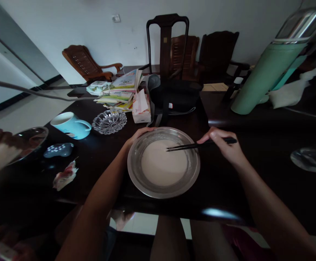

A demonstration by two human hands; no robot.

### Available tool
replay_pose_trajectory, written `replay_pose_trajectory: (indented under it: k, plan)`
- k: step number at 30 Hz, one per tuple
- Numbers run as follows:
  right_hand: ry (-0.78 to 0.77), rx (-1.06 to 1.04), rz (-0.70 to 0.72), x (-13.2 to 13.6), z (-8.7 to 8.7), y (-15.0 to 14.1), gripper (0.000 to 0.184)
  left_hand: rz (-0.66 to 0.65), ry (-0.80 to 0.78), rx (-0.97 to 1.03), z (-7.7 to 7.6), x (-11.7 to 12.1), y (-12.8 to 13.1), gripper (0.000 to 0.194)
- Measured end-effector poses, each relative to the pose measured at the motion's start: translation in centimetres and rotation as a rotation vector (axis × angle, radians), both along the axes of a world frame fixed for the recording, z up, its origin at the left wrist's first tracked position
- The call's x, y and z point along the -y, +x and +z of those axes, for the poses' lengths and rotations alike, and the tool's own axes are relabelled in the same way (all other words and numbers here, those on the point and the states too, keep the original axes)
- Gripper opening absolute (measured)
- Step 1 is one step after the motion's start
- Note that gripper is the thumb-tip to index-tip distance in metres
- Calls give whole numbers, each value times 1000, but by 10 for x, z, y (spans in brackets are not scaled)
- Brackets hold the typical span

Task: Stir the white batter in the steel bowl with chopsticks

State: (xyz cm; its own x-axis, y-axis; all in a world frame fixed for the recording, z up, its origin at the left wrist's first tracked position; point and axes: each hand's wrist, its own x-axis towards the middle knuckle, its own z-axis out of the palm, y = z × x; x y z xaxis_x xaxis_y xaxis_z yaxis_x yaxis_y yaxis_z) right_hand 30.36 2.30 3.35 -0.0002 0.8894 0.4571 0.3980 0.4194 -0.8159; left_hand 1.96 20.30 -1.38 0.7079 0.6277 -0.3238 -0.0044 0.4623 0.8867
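Note:
A round metal bowl (163, 193) sits on the dark table in front of me, with a pale, milky batter-like liquid (164, 166) inside. My left hand (139, 135) grips its far left rim, the fingers lying along the edge. In my right hand (221, 142) is a pair of dark chopsticks (183, 146), held closed near the back end. They reach over the bowl's right rim, and their tips are at the liquid's surface.
Left of the bowl are a blue mug (72, 125), a glass dish (109, 121), a grey object (58, 150) and a crumpled wrapper (66, 175). Behind stand a tissue pack (141, 110), booklets (122, 88), and a black bag (178, 96). A green thermos (266, 76) stands right; another person's blurred hand (0, 148) is far left.

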Motion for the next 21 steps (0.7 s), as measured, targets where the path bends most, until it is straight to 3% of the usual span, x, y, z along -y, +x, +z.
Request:
replay_pose_trajectory:
  k: [2,5,11,14,17,21]
  plan:
    - [4,-118,-40,0,-1,5,42,-33,-34,-17,1,0,1,31]
    - [-36,-209,63,1,-3,4,46,-21,-28,-24,1,0,0,31]
    - [-91,45,267,2,-3,-17,31,-2,-9,-48,2,0,-1,30]
    - [-21,123,221,1,-3,-19,22,7,2,-62,3,1,0,30]
    - [46,120,88,1,-2,-12,24,-23,19,-38,5,2,2,31]
    - [42,-85,-25,1,-1,0,38,-29,37,-30,4,1,1,26]
